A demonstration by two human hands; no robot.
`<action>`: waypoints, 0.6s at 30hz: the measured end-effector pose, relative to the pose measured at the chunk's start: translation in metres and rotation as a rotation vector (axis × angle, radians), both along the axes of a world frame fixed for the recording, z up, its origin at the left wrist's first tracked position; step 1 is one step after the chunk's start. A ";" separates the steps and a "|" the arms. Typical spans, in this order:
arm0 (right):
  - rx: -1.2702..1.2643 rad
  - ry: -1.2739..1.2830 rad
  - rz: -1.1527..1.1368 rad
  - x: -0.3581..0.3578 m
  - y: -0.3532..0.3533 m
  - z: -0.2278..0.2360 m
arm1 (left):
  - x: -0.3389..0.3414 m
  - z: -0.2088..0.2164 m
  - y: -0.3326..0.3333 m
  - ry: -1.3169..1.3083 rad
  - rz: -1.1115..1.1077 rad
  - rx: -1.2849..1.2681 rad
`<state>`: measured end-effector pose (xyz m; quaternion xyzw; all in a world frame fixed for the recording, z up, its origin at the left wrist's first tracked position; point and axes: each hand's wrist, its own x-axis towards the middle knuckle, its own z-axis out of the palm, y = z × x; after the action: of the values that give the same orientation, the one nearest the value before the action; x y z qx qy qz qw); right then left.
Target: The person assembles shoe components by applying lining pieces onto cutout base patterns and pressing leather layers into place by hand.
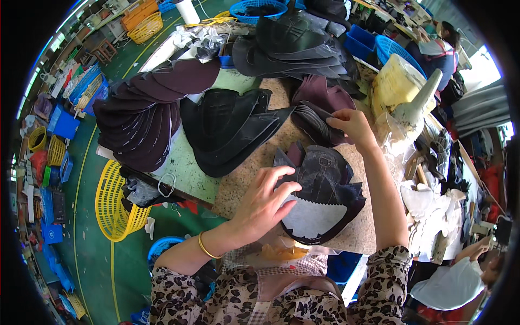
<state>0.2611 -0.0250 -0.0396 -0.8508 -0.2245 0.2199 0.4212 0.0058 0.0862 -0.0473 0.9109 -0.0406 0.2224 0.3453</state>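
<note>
Over the near part of the speckled tabletop (238, 192), my left hand (259, 199) is open, fingers curved and apart. It hovers at the left edge of a stack of dark cut pieces (322, 173), shaped like shoe uppers; whether the fingertips touch is unclear. A white fabric patch with a zigzag edge (314, 218) covers the stack's near part. Farther right, my right hand (353, 128) pinches the edge of a dark curved piece (316, 119) on a small layered pile. Maroon pieces (319, 89) lie just behind that pile.
Black upper-shaped pieces (227, 130) are stacked left of centre, beside fanned dark maroon pieces (143, 108). A larger black pile (292, 49) lies at the back. A yellowed block with a pale post (401, 86) stands right. A yellow basket (108, 200) sits below the table's left edge.
</note>
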 end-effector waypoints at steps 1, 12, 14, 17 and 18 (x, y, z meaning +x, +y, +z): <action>-0.002 -0.009 0.002 0.000 -0.001 0.002 | 0.002 0.000 0.001 -0.009 0.002 -0.002; 0.284 -0.667 0.400 -0.121 -0.055 0.011 | 0.042 0.002 0.008 -0.065 -0.054 0.050; 0.300 -0.509 0.277 -0.140 -0.062 0.014 | 0.040 -0.002 0.003 -0.081 -0.147 -0.102; 0.418 -0.093 0.069 -0.154 -0.072 0.009 | 0.033 -0.003 -0.001 -0.097 -0.169 -0.116; 0.411 0.080 0.016 -0.155 -0.076 0.009 | 0.030 -0.002 -0.001 -0.100 -0.168 -0.135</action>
<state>0.1065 -0.1009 -0.0302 -0.7359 -0.2545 0.2064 0.5925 0.0361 0.0848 -0.0497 0.8667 -0.1191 0.2400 0.4207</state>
